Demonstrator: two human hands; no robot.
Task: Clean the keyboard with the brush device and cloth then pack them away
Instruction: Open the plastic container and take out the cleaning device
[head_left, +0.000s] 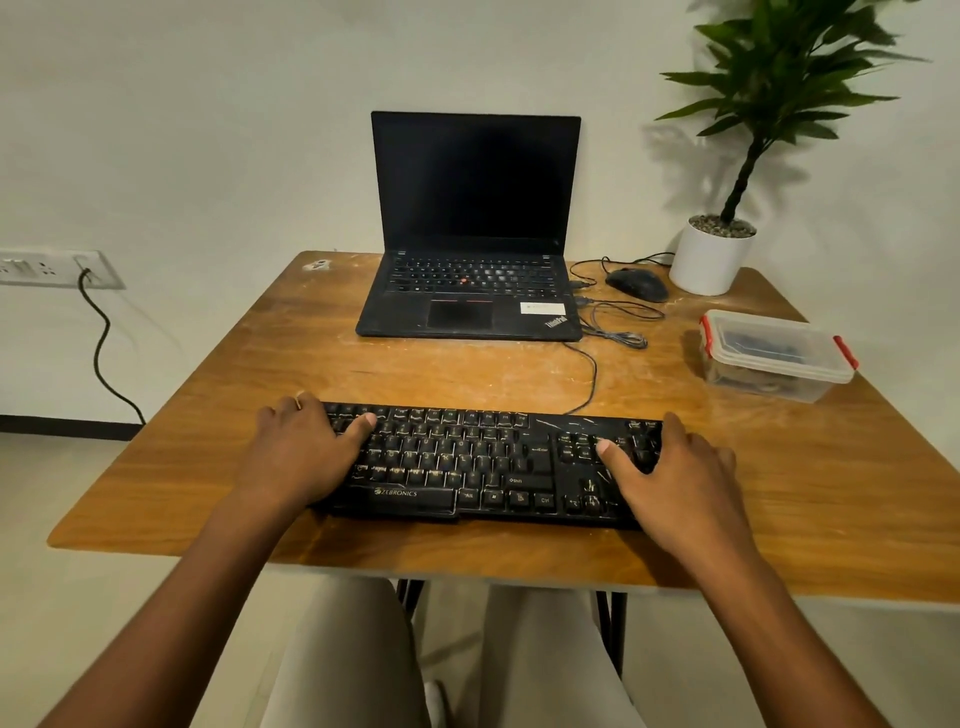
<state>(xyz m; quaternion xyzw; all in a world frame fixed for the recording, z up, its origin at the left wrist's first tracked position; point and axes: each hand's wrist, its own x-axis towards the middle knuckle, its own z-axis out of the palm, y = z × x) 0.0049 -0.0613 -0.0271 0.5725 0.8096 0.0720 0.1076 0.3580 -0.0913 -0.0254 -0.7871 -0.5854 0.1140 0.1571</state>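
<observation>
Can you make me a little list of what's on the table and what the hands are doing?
keyboard: black, dusty, near table edge
left hand: holds keyboard's left end
right hand: holds keyboard's right end
laptop: open, screen dark
mouse: beside laptop
plastic box: lid on, red clips
plant pot: back right corner
table: wooden

the keyboard (467, 457) reads "zebronics"; the laptop (470, 291) palm rest reads "thinkpad".

An open laptop (470, 260) with a dark screen stands at the far side of the wooden table (218, 374). A black mouse (637, 283) lies to its right, beside a potted plant (727, 208). A wall socket (52, 267) holds a black cable (101, 343).
</observation>
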